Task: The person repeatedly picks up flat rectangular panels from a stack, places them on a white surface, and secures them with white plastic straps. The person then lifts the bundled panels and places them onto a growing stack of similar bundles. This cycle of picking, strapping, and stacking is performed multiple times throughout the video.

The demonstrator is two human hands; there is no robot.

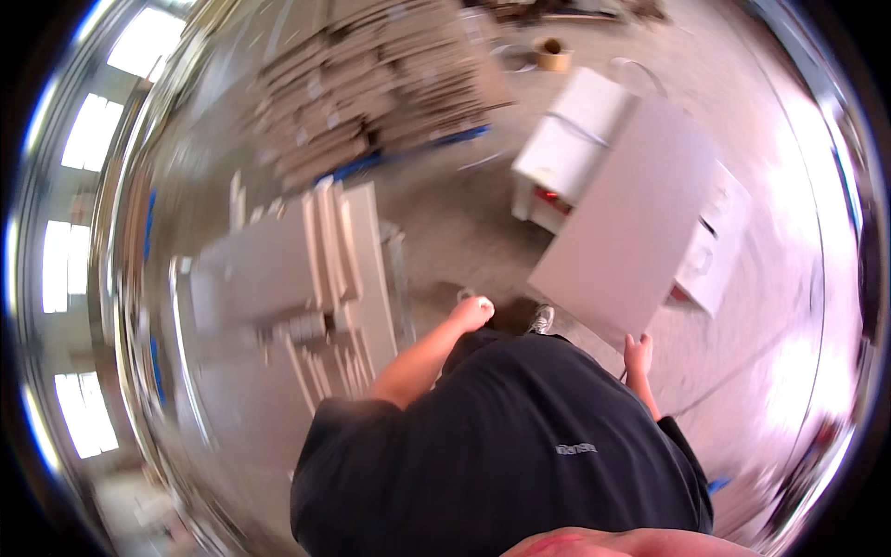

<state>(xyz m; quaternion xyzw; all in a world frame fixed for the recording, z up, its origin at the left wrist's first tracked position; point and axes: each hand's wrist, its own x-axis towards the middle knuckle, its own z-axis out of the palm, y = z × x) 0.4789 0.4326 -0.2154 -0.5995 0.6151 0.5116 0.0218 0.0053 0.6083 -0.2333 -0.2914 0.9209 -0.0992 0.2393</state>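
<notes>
A large flat panel [640, 204], plain and greyish, lies slanted across a white box-shaped machine [580, 116] to the right. My right hand [638, 353] is closed on the panel's near corner. Bent in front of my body, my left hand [475, 312] has its fingers curled. Whatever it holds, if anything, is too small and blurred to make out. It is apart from the panel, between it and a stack of flat boards [325, 246] on the left. A narrow strap [577, 129] crosses the machine's top, and a red light shows on its near side.
Tall piles of flattened cardboard [380, 79] stand on a blue pallet [408, 150] at the far side. A cardboard-coloured roll [552, 56] sits on the floor beyond the machine. Concrete floor [770, 241] stretches to the right. Windows line the left wall.
</notes>
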